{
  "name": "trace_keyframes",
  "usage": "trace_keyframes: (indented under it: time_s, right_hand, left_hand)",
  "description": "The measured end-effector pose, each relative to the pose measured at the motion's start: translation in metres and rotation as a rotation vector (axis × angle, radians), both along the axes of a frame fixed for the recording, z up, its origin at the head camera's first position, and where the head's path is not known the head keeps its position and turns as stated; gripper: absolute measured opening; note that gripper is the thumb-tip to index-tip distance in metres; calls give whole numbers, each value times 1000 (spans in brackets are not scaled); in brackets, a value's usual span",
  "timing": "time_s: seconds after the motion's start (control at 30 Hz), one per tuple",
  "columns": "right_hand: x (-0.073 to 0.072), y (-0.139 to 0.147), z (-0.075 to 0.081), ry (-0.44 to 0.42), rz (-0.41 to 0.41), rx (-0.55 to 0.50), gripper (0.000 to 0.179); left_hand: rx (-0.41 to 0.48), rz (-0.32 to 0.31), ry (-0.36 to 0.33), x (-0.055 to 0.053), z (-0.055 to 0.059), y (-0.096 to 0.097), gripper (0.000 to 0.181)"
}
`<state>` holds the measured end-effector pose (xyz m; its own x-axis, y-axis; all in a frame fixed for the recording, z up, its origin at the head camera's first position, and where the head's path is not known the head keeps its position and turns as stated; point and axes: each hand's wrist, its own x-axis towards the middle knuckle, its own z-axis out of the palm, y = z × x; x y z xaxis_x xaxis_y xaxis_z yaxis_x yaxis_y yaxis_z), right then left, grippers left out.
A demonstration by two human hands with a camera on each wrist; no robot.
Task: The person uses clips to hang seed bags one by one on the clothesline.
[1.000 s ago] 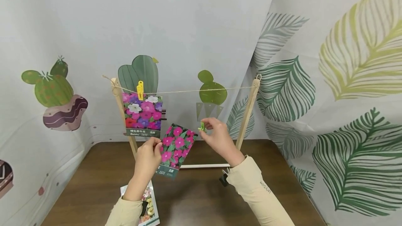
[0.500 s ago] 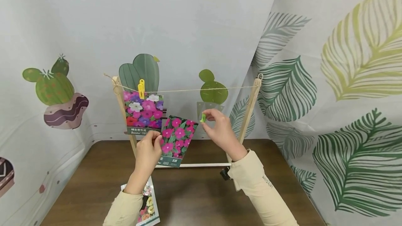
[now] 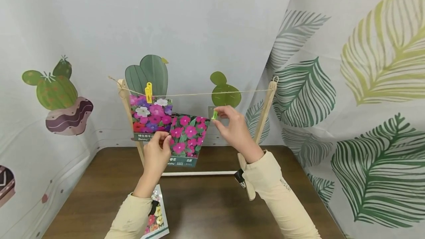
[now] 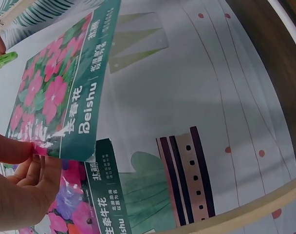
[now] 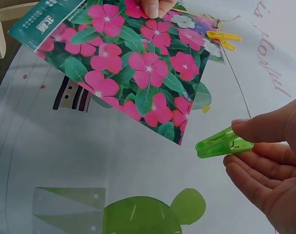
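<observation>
A seed packet with pink flowers [image 3: 190, 135] is pinched at its left edge by my left hand [image 3: 157, 155]. In the left wrist view, the thumb presses on the face of that packet [image 4: 53, 95]. To its right, my right hand [image 3: 235, 130] pinches a green clothespin [image 5: 223, 143] between thumb and fingers, just beyond the packet's upper right corner and apart from it. Above both hands runs a thin string [image 3: 199, 94]. From it hangs another packet with mixed petunias [image 3: 151, 117], held by a yellow clothespin [image 3: 148, 92]; the pink packet and left hand partly overlap it.
Two wooden posts, left [image 3: 125, 102] and right [image 3: 265, 111], carry the string; a white bar [image 3: 202, 173] joins them low down. A third packet [image 3: 159, 213] lies on the brown table [image 3: 206, 209], partly under the left forearm. A printed curtain [image 3: 199, 21] hangs behind.
Both hands have risen toward the string, bringing the pink-flower packet and the green clothespin up with them. The packet has turned more upright. The hanging petunia packet stays on the string.
</observation>
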<state>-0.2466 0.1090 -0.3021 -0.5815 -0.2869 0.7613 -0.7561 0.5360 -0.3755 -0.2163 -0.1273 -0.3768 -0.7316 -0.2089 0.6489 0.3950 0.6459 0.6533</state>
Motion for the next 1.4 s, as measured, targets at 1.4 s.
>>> trace_keyframes:
  time_s: [1.4]
  right_hand:
    - [-15,-7,63,50,138,-87,30]
  left_hand:
    - [281,-116,-74,-23,28,9,13]
